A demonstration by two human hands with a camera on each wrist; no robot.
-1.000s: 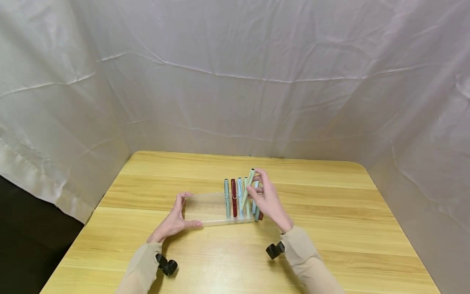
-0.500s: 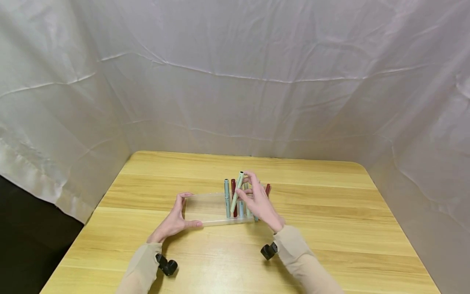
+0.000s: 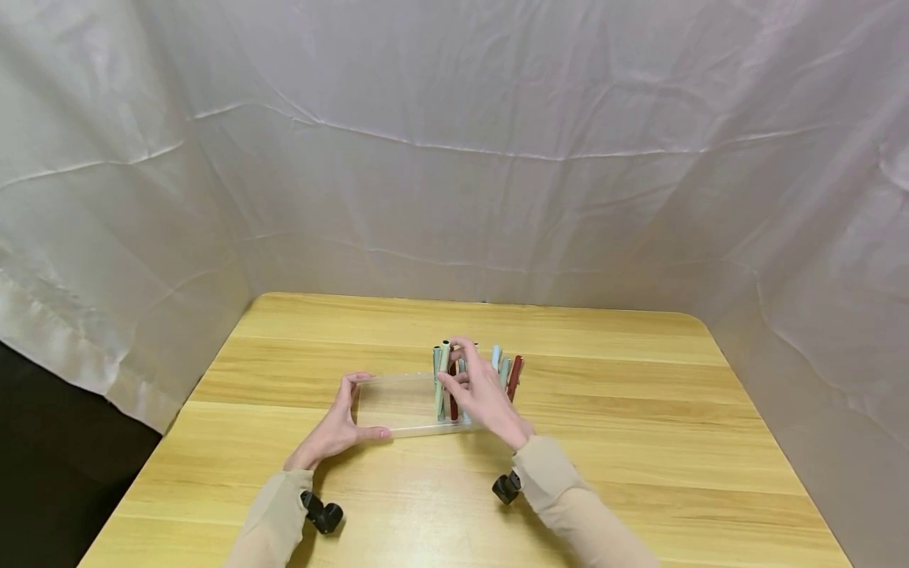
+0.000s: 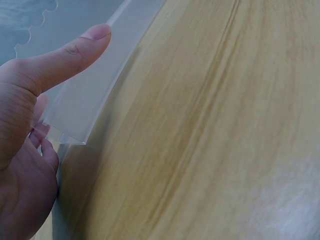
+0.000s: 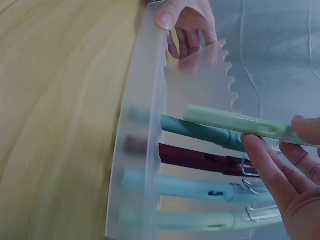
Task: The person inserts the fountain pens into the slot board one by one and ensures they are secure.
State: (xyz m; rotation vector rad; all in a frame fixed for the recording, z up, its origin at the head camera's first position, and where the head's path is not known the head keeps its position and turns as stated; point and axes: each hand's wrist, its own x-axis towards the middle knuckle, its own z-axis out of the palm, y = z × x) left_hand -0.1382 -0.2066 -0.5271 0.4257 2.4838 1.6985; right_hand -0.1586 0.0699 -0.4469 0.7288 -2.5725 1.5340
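Right hand [image 3: 481,393]'s got a green pen [image 5: 232,122] pinched over the 3 o'clock half of the tray [image 5: 145,80], left hand [image 3: 337,430] grips its 9 o'clock end; pen's probably light, stiff, kinda slippery, so pinch mid-length

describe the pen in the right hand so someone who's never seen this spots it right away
On the wooden table, the left hand holds a clear rack. Over the rack, the right hand pinches a pale green pen. Another pale green pen lies in the rack; this one alone is held.
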